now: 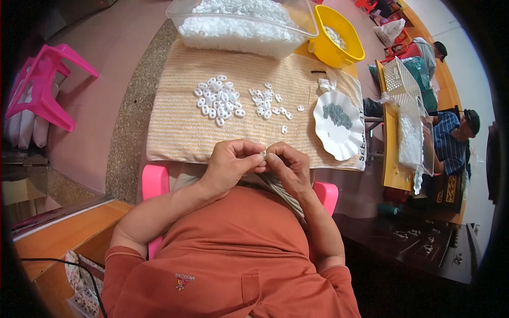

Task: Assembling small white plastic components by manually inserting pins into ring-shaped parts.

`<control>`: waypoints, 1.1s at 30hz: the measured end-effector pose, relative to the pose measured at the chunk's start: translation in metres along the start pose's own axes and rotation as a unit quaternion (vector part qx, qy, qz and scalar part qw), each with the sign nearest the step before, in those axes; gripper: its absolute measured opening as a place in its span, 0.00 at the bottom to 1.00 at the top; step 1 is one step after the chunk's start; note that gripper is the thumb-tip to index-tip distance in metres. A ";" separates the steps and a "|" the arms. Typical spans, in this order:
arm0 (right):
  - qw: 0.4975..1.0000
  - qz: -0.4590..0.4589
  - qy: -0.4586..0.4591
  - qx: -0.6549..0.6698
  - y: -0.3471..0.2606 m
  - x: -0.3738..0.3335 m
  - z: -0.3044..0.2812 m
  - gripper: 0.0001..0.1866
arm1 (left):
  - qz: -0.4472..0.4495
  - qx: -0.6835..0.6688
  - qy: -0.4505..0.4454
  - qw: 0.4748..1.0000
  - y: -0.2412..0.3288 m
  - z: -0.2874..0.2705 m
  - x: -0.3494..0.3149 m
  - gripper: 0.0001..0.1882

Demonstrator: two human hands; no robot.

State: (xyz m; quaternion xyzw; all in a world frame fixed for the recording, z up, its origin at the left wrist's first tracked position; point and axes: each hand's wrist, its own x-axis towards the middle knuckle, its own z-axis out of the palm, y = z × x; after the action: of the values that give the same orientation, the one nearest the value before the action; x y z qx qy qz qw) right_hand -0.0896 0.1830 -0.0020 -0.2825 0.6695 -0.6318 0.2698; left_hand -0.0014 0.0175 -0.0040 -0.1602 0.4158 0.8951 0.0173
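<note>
Close to the table's near edge, my left hand (229, 161) and my right hand (290, 165) meet, thumbs and forefingers pinched together. Between their fingertips is a small white piece (264, 152), mostly covered by the fingers. Beyond them on the striped towel (177, 124) lies a pile of white oval plastic pieces (218, 99), each with two dark holes. A looser group of similar white pieces (263, 100) lies to its right, and a single piece (284, 129) is nearest my right hand. A white wavy-rimmed plate (339, 147) at the right holds small grey parts (338, 115).
A clear plastic tub (244, 40) full of white pieces stands at the table's far side, beside a yellow basin (344, 53). A pink stool (50, 87) is at the left. At the right a person (450, 138) sits by another table with a white basket (400, 82).
</note>
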 end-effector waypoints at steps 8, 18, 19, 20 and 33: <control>0.991 0.070 0.020 0.115 -0.010 -0.001 0.011 0.07 | 0.059 0.060 -0.004 0.996 -0.002 0.001 -0.001 0.08; 0.990 0.082 0.016 0.111 -0.007 0.002 0.006 0.08 | 0.035 0.019 0.000 0.999 0.001 -0.001 0.001 0.09; 0.992 0.069 0.012 0.102 -0.007 0.003 0.005 0.09 | 0.035 0.012 0.003 0.999 0.002 0.000 0.001 0.09; 0.994 0.056 0.008 0.093 -0.008 0.004 0.004 0.09 | 0.034 0.004 0.006 0.999 0.003 0.001 0.001 0.09; 0.997 0.006 0.030 -0.073 -0.029 0.046 0.001 0.07 | 0.046 -0.063 0.007 0.997 0.017 0.005 -0.011 0.09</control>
State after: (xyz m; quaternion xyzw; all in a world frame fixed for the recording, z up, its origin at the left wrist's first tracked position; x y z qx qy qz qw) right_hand -0.1195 0.1484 0.0262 -0.2785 0.7233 -0.5880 0.2315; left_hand 0.0052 0.0116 0.0153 -0.1485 0.3659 0.9180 -0.0367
